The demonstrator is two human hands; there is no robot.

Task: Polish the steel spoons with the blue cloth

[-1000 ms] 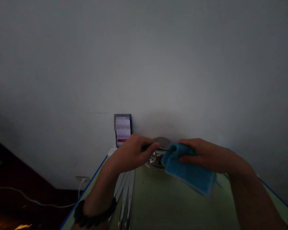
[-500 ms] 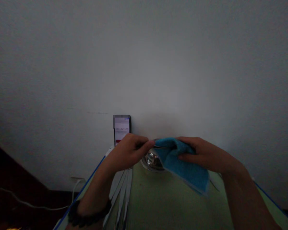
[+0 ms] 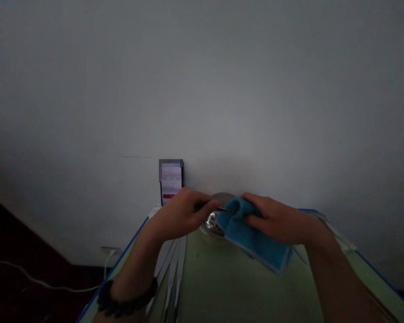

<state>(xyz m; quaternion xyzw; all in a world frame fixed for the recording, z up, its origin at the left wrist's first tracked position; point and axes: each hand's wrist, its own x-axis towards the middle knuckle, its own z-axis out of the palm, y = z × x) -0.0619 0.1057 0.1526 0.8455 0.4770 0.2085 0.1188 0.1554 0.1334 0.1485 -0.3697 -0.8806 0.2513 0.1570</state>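
Note:
My left hand [image 3: 182, 213] is closed, thumb and fingers pinching a thin metal utensil [image 3: 226, 209]; its kind cannot be made out. The utensil's other end goes into a fold of a blue cloth [image 3: 256, 240]. My right hand [image 3: 276, 219] grips that cloth around the utensil, with the cloth's loose part hanging toward the table. Below and behind both hands stands a shiny metal bowl [image 3: 211, 225], partly hidden by the cloth and left hand. Several flat metal knives [image 3: 170, 280] lie lengthwise beside my left forearm.
A phone [image 3: 171, 181] with a timer on its screen leans on the wall [image 3: 222, 98] behind my left hand. The green table [image 3: 239, 287] has a blue edge. A thin curved object [image 3: 300, 255] lies by my right wrist. A white cable [image 3: 54, 285] runs at the left.
My right hand and the cloth have shifted slightly left and down, along the utensil toward my left hand. More of the bowl's back rim shows. My left hand has hardly moved.

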